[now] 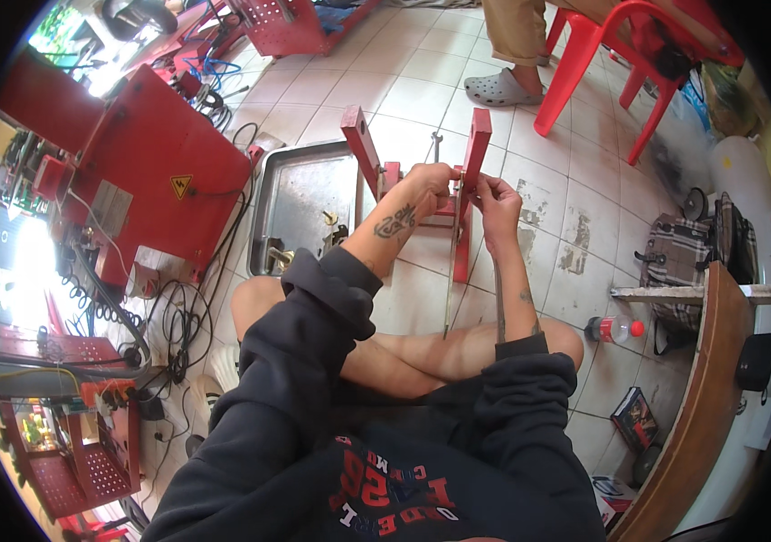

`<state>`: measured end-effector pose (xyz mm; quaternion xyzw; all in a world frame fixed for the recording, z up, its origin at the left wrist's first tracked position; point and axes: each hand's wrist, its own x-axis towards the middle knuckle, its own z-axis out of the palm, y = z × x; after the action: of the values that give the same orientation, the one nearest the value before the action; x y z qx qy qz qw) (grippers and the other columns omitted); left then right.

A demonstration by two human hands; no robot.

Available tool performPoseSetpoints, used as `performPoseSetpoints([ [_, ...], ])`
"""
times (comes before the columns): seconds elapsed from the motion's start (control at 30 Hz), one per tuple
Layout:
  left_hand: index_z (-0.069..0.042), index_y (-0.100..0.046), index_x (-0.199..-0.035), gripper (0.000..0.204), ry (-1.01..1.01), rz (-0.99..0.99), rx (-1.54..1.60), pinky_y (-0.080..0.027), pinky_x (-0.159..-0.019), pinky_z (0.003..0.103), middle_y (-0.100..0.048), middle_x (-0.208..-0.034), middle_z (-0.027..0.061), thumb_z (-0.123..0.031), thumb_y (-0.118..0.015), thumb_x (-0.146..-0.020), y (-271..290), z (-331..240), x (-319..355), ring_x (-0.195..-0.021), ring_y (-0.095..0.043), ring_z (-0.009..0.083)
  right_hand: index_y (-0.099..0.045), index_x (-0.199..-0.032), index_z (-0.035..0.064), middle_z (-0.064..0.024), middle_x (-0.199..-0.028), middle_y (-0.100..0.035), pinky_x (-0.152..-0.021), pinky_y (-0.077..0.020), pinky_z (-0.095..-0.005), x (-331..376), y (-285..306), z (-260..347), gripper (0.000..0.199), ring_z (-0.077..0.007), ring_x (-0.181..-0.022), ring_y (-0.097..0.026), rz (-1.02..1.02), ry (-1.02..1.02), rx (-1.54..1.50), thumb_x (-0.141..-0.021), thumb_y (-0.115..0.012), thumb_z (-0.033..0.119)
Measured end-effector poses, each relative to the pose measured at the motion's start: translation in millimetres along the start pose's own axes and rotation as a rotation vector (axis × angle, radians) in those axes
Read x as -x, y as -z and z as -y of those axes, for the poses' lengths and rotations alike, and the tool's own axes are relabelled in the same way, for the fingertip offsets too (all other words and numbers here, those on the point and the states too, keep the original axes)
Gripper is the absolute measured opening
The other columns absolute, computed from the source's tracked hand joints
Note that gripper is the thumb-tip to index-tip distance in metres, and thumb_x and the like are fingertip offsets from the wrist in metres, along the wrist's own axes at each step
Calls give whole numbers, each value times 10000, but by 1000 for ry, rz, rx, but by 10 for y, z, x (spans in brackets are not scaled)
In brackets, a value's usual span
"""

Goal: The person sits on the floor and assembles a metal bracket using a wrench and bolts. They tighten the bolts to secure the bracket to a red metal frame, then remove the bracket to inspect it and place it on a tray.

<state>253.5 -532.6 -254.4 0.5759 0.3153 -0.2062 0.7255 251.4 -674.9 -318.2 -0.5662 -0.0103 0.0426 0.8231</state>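
A red metal stand (479, 135) with two upright posts rises from the tiled floor in front of my crossed legs. My left hand (433, 185) reaches between the posts, its fingers closed against the inner side of the right post. On that post's outer side, my right hand (499, 206) has its thumb and fingertips pinched together at about the same height. Whatever small part the fingers grip is hidden or too small to make out. Just beyond the stand's base lies a wrench (437, 144). To the left, a metal tray (265, 208) contains several brass-coloured pieces (331, 219).
A large red machine (169, 172) stands on the left, with black cables (188, 316) tangled on the floor beside it. At the far right are a red plastic chair (575, 68) and a person's grey clog (503, 88). A bottle (610, 330) lies near the wooden bench (688, 415).
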Motion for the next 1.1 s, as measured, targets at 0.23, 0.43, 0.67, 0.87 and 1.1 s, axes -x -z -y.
performPoseSetpoints([
  [0.23, -19, -637, -994, 168, -103, -110, -106, -178, -399, 280, -301, -547, -81, -165, -560, -968, -95, 51, 174, -427, -219, 72, -667, -966, -39, -65, -890, -685, -700, -487, -226, -27, 35, -1, 178, -83, -758, -608, -26, 2, 109, -940, -646, 136],
  [0.43, 21, -594, -925, 208, -296, -5, 12, -243, -384, 290, -472, -594, -10, -177, -654, -904, 73, 260, -85, -435, -329, 67, -648, -966, -28, -36, -856, -663, -683, -480, -223, -41, 4, 70, 176, -83, -755, -591, 2, -84, 132, -954, -625, 146],
  [0.67, 22, -614, -1013, 304, -507, -157, -232, -352, -490, 288, -497, -634, -4, -273, -616, -939, 22, 304, 142, -543, -429, 85, -667, -1014, -6, -1, -792, -623, -641, -435, -230, 44, -49, 131, 263, -68, -685, -523, -30, -60, 118, -973, -596, 244],
  [0.87, 20, -599, -1016, 409, -798, -351, -134, -406, -562, 387, -489, -615, 79, -328, -385, -1034, 146, 627, 825, -570, -494, 185, -655, -1157, -18, 50, -611, -434, -518, -298, -217, 386, -57, 697, 484, -38, -555, -373, 52, 257, 401, -994, -535, 421],
  [1.1, 20, -608, -1126, 274, -1036, -126, -415, -451, -688, 332, -620, -821, 145, -186, -469, -1009, -247, 955, 1432, -738, -565, 185, -618, -955, 8, 49, -675, -508, -523, -358, -191, 815, -131, 1159, 270, -23, -586, -447, 356, 201, 298, -970, -612, 278],
])
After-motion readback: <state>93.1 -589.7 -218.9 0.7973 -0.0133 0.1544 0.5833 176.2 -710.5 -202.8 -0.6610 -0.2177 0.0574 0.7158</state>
